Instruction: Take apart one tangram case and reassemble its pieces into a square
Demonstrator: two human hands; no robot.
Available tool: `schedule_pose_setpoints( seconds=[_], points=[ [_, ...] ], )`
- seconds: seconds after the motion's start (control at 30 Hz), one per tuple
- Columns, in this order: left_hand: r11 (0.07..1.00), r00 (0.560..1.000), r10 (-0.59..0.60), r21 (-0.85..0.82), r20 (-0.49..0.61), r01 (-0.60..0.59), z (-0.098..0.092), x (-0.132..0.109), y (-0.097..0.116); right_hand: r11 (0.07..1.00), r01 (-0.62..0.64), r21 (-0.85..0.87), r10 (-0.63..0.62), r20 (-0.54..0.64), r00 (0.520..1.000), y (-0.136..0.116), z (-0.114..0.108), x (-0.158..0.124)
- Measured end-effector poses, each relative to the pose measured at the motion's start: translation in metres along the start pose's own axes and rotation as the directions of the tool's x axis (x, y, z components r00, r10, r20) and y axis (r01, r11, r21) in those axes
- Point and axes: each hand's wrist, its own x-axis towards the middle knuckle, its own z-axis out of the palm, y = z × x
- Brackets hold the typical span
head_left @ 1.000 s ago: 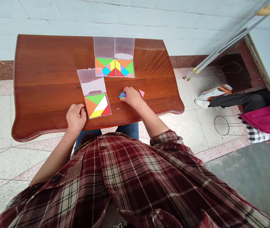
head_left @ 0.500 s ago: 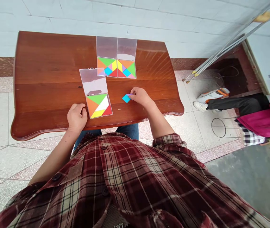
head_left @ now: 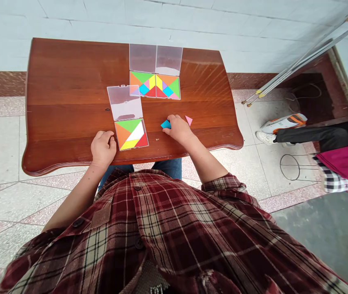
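Right hand (head_left: 178, 130) on blue piece (head_left: 165, 124)

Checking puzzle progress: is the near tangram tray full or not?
Not full. The near tray shows a bare white gap among its pieces; a blue piece lies outside by the right hand.

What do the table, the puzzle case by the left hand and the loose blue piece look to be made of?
Table: apparently wood with a glossy varnish; grain and light reflections show. Puzzle case: clear, likely hard plastic; the wood shows through its open lid. Blue piece, at the right hand: flat and evenly coloured, probably plastic, though foam or card cannot be ruled out.
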Motion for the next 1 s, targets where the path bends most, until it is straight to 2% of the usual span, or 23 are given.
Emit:
schedule_pose_setpoints(
  seconds=[0.27,0.4,0.5,0.6,0.73,0.87,1.0],
  points=[
    [1.000,1.000,0.010,-0.007,0.003,-0.010,0.001,-0.001,-0.001,0.999,0.027,-0.026,-0.026,0.051,0.998,0.001,0.001,0.011],
    [1.000,1.000,0.012,-0.016,-0.003,-0.012,0.002,-0.001,-0.001,0.992,0.122,-0.011,-0.122,0.054,0.991,0.002,-0.002,0.012],
    [1.000,1.000,0.010,-0.023,-0.002,-0.010,0.003,-0.002,-0.001,0.970,0.241,0.018,-0.242,0.068,0.968,-0.009,-0.006,0.011],
    [1.000,1.000,0.007,-0.025,0.004,-0.007,0.003,-0.001,-0.001,0.915,0.404,-0.003,-0.401,0.128,0.907,-0.032,-0.008,0.010],
    [1.000,1.000,0.001,-0.029,0.018,0.000,0.002,-0.002,0.000,0.790,0.605,-0.102,-0.567,0.256,0.783,-0.066,-0.009,0.013],
    [1.000,1.000,0.008,-0.026,0.017,-0.008,0.002,-0.002,0.001,0.709,0.687,-0.161,-0.606,0.360,0.709,-0.085,-0.013,0.016],
    [0.999,1.000,0.011,-0.034,0.019,-0.011,0.002,-0.003,0.001,0.655,0.739,-0.155,-0.637,0.412,0.651,-0.083,-0.016,0.020]
  ],
)
